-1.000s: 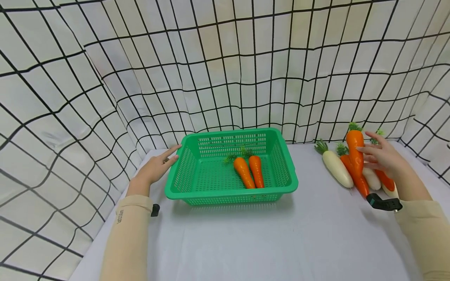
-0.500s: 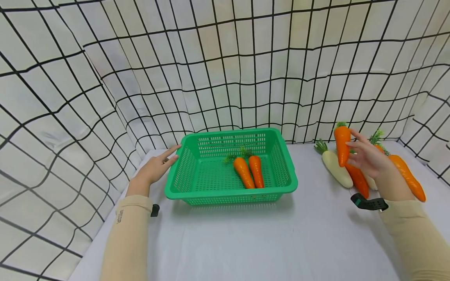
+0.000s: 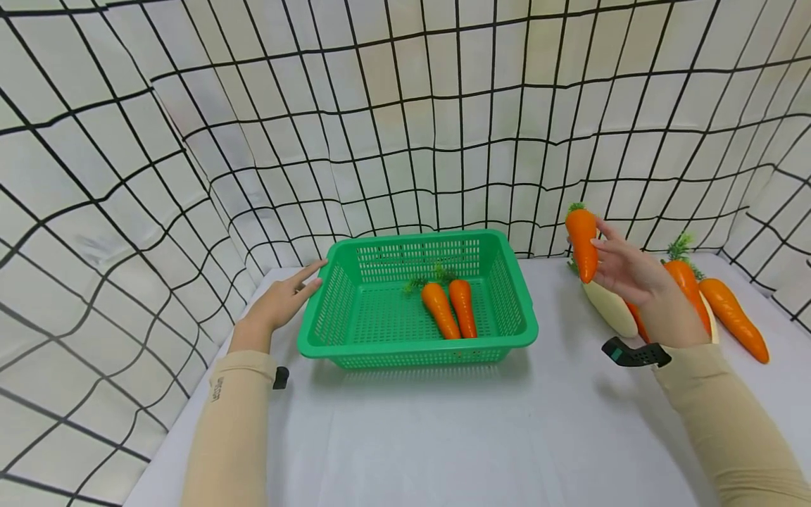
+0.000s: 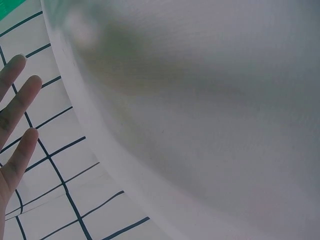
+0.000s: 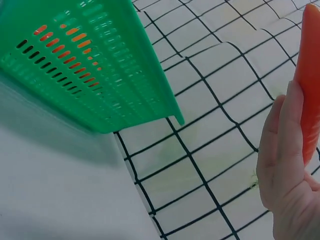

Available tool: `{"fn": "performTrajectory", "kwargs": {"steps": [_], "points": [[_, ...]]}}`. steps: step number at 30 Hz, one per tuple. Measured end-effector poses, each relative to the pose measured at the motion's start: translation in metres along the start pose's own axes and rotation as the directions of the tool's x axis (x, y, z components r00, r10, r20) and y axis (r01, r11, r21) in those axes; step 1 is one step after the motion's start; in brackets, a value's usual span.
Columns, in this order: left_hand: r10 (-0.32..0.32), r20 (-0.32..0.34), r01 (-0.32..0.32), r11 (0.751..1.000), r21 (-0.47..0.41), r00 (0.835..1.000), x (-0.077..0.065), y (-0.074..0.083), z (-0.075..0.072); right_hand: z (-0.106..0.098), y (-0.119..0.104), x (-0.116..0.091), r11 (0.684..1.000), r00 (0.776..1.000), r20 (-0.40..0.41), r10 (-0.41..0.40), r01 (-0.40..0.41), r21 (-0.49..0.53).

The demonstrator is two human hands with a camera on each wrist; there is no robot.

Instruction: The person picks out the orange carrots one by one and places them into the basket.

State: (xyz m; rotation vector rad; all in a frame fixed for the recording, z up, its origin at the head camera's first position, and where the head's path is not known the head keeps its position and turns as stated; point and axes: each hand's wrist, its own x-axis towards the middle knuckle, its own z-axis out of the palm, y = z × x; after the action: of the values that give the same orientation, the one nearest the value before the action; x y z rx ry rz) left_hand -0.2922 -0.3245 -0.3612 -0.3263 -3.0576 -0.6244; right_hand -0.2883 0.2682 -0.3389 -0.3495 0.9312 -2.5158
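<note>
My right hand (image 3: 629,267) holds an orange carrot (image 3: 582,243) with a short green top, raised above the white radish (image 3: 610,308) on the right. In the right wrist view the same carrot (image 5: 311,75) stands along the fingers, its thin tip up. Over on the left, my left hand (image 3: 277,305) has its fingers extended, fingertips right at the left rim of the green basket (image 3: 418,350). Inside that basket two carrots lie side by side, the left carrot (image 3: 439,310) and the right carrot (image 3: 463,308), leafy ends toward the back.
Behind my right forearm lie more vegetables, among them a carrot (image 3: 735,320) at the far right and another carrot (image 3: 687,289), partly hidden. A white sheet with a black grid (image 3: 405,141) closes off the back and sides of the white table (image 3: 431,436).
My right hand has lifted the carrot from the pile and carried it left, toward the basket. The left hand and the basket have stayed in place.
</note>
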Motion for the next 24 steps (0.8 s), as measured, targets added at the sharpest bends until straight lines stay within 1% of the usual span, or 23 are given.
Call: {"fn": "performTrajectory", "kwargs": {"steps": [3, 6, 9, 13, 16, 20, 22, 24], "points": [[0.001, 0.003, -0.001, 1.000, -0.004, 1.000, 0.000, 0.000, 0.000, 0.007, 0.002, 0.008, 0.997, 1.000, 0.020, 0.022, -0.020, -0.078], [0.003, 0.005, -0.003, 1.000, -0.008, 1.000, 0.000, 0.000, 0.000, 0.016, 0.004, 0.017, 0.984, 0.999, 0.018, 0.044, -0.040, -0.173], [0.003, 0.005, -0.003, 1.000, -0.009, 1.000, 0.000, 0.000, 0.000, 0.027, 0.004, 0.026, 0.952, 0.999, 0.004, 0.052, -0.048, -0.303], [0.001, 0.007, -0.001, 1.000, -0.007, 1.000, 0.000, -0.001, 0.000, 0.040, 0.003, 0.036, 0.905, 0.998, -0.008, 0.057, -0.055, -0.422], [-0.001, 0.009, 0.001, 1.000, -0.005, 1.000, 0.000, 0.000, -0.001, 0.048, 0.003, 0.044, 0.898, 0.997, -0.019, 0.079, -0.079, -0.433], [-0.002, 0.011, 0.002, 1.000, 0.000, 1.000, 0.001, -0.001, 0.000, 0.058, 0.004, 0.055, 0.881, 0.995, -0.039, 0.096, -0.104, -0.462], [-0.002, 0.011, 0.002, 1.000, 0.002, 1.000, 0.001, -0.001, 0.000, 0.063, 0.004, 0.062, 0.867, 0.994, -0.042, 0.102, -0.109, -0.487], [-0.003, 0.011, 0.003, 1.000, 0.002, 1.000, 0.001, -0.001, 0.000, 0.067, 0.006, 0.068, 0.843, 0.994, -0.050, 0.097, -0.109, -0.526]]}}
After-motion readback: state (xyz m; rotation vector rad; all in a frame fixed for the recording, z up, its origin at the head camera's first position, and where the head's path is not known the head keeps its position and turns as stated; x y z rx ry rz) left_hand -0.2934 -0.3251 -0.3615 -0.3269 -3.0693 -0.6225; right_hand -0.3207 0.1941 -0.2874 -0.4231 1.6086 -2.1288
